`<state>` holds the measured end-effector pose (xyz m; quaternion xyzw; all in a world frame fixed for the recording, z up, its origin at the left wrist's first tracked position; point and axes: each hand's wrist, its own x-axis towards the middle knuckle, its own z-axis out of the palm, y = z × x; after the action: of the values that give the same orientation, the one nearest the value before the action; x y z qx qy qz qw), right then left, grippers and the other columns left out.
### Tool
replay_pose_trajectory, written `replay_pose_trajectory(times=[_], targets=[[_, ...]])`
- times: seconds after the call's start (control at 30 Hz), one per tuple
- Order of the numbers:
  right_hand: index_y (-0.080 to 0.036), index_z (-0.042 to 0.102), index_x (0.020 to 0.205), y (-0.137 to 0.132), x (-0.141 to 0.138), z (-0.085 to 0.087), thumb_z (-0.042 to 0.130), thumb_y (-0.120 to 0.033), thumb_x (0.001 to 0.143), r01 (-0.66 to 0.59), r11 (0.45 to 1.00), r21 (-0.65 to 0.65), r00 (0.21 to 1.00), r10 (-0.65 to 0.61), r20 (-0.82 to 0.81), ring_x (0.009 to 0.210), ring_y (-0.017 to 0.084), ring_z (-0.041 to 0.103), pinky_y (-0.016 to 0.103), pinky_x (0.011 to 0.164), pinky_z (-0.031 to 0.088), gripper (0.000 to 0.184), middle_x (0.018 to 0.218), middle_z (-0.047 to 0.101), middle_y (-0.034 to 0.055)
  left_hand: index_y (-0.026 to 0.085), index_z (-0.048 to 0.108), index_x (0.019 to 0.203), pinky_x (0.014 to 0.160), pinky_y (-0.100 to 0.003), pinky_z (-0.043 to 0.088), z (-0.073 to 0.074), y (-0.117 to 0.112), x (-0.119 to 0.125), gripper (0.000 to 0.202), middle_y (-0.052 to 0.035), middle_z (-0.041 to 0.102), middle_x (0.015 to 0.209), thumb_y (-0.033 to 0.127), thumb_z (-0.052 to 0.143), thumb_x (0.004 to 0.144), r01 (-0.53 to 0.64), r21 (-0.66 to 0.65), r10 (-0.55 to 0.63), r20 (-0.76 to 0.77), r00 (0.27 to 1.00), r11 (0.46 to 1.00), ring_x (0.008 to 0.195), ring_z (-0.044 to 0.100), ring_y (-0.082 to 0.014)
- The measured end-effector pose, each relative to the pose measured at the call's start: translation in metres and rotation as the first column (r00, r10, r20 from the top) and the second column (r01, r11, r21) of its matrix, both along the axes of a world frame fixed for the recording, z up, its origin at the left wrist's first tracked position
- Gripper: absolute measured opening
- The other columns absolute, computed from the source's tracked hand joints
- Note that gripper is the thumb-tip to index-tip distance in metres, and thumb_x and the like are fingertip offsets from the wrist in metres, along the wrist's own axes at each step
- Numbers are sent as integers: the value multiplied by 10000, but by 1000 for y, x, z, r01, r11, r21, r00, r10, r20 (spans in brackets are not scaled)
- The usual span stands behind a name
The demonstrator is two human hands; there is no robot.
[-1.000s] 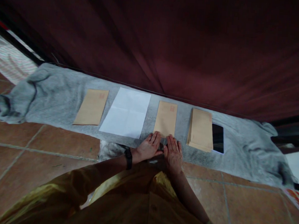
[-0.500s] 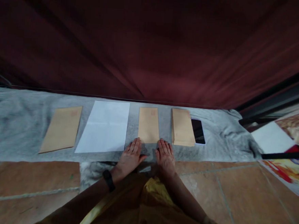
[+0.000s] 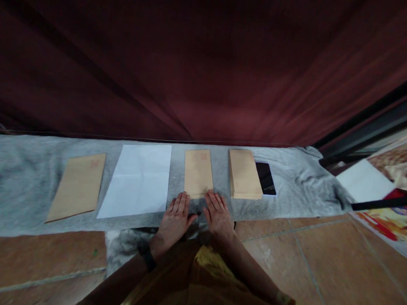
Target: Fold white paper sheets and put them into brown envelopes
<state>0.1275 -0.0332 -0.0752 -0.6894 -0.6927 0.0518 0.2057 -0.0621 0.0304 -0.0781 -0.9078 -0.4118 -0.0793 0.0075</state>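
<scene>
A brown envelope (image 3: 198, 170) with a small red printed mark lies flat on the grey cloth (image 3: 219, 172) in front of me. My left hand (image 3: 174, 218) rests flat at its lower left corner, fingers stretched out. At the lower right corner, the fingertips of my right hand (image 3: 218, 214) lie on the envelope's near edge, also flat. Left of my hands is a creased sheet of white paper (image 3: 137, 180), and farther left another brown envelope (image 3: 77, 185). A stack of brown envelopes (image 3: 245, 174) lies to the right, beside a dark-screened phone (image 3: 266, 179).
A dark red curtain (image 3: 195, 68) hangs behind the cloth-covered surface. Tiled floor (image 3: 286, 260) shows in front of it. At the far right are a white sheet (image 3: 365, 180), a colourful printed sheet (image 3: 390, 226) and a black bar (image 3: 388, 202).
My right hand has slid slightly left, its fingertips moving onto the envelope's near edge. My left hand stays by the lower left corner. The whole view has shifted and tilted a little.
</scene>
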Motion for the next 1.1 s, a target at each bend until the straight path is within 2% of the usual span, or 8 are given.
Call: replay_pose_trajectory(times=[0.13, 0.23, 0.37, 0.57, 0.77, 0.87, 0.97, 1.1], targets=[[-133, 496, 1500, 3, -4, 0, 404, -306, 1054, 10, 1000, -19, 1000, -10, -16, 1473, 279, 404, 491, 1221, 313, 487, 1580, 468, 120, 28, 491, 1475, 1159, -468, 416, 1, -1, 0, 644, -247, 498, 1522, 471, 446, 1009, -5, 17, 4, 25, 1000, 1000, 1440, 467, -328], [-129, 505, 1492, 1, 1, -1, 417, -300, 1051, 56, 998, -20, 998, -57, -19, 1461, 285, 416, 482, 1211, 321, 481, 1559, 494, 130, 29, 508, 1462, 1150, -456, 428, 0, -2, 0, 639, -242, 511, 1515, 474, 456, 1007, -21, 32, 20, 35, 999, 999, 1427, 484, -329], [-142, 530, 1470, 0, 11, 0, 434, -269, 1038, 53, 999, -7, 998, -54, -34, 1407, 288, 468, 467, 1174, 359, 460, 1515, 539, 137, 40, 508, 1468, 1152, -462, 429, -2, -3, 0, 637, -238, 524, 1505, 480, 444, 1010, -34, 42, 32, 55, 998, 999, 1431, 480, -327], [-159, 612, 1358, 20, 16, 1, 448, -243, 1010, 227, 973, -43, 972, -229, -58, 1102, 276, 645, 386, 965, 505, 393, 1252, 671, 155, 22, 507, 1463, 1166, -473, 413, -2, -4, 2, 645, -245, 506, 1517, 478, 446, 1010, -48, 33, 46, 48, 998, 998, 1446, 458, -337], [-204, 655, 1171, 45, 17, 6, 526, -285, 981, 328, 931, -162, 932, -347, -106, 854, 231, 716, 299, 741, 529, 244, 1045, 723, 106, 33, 503, 1468, 1164, -473, 415, -1, -4, 2, 631, -239, 495, 1527, 463, 450, 1009, -38, 46, 36, 59, 998, 998, 1448, 455, -335], [-190, 650, 1062, 52, 17, 9, 554, -242, 946, 346, 919, -191, 902, -382, -202, 889, 233, 728, 296, 776, 530, 160, 1013, 739, 95, 15, 509, 1457, 1165, -473, 415, -3, -4, 2, 630, -248, 487, 1530, 453, 458, 1008, -37, 55, 33, 67, 997, 998, 1444, 459, -341], [-194, 625, 996, 54, 18, 8, 575, -238, 901, 354, 917, -182, 830, -398, -390, 922, 238, 730, 301, 814, 535, 116, 976, 748, 86, 12, 516, 1451, 1163, -481, 417, -6, -4, 2, 622, -253, 494, 1522, 445, 456, 1008, -42, 64, 37, 86, 996, 997, 1441, 462, -346], [-211, 579, 1025, 55, 16, 2, 559, -331, 888, 341, 916, -210, 719, -398, -570, 747, 211, 726, 298, 684, 562, 183, 836, 731, 31, 30, 518, 1458, 1153, -487, 432, -8, -4, 2, 619, -249, 511, 1510, 445, 455, 1004, -36, 76, 28, 104, 994, 996, 1438, 467, -347]])
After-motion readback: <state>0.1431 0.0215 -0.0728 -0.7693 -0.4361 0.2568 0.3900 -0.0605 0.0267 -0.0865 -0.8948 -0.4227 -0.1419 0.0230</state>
